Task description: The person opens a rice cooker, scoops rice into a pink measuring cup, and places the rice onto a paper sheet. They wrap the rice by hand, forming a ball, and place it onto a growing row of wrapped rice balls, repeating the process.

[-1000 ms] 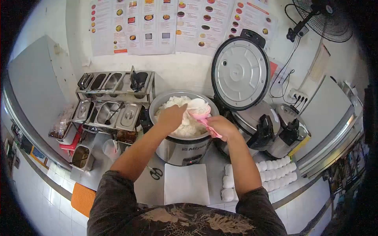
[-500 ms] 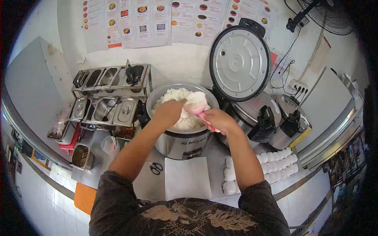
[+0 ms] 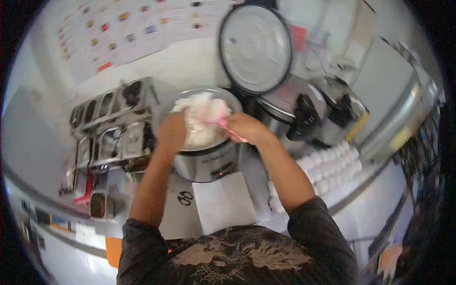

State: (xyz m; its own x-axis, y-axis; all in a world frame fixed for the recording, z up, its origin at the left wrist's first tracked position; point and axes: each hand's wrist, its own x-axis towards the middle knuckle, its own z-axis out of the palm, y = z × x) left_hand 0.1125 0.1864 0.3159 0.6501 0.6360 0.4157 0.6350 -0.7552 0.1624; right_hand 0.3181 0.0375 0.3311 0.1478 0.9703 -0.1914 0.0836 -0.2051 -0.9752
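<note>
A large round cooker (image 3: pixel 204 166) stands open in front of me, filled with white rice (image 3: pixel 197 133). My right hand (image 3: pixel 247 128) is closed on the handle of a pink scoop (image 3: pixel 216 114), whose bowl is over the rice at the right side of the pot. At the pot's left side, my left hand (image 3: pixel 173 130) reaches in over the rim beside the rice; its fingers are smeared by motion. White paper sheets (image 3: pixel 223 202) lie on the counter just below the cooker.
Black-handled scissors (image 3: pixel 185 198) lie left of the paper. Metal food trays (image 3: pixel 110 145) stand at the left. A raised lid (image 3: pixel 256 47) and closed cookers (image 3: pixel 289 97) are at the right, behind rows of white wrapped portions (image 3: pixel 327 166).
The whole view has shifted and tilted, and is now blurred. My left hand has moved away from the scoop to the pot's left side. My right hand still holds the scoop.
</note>
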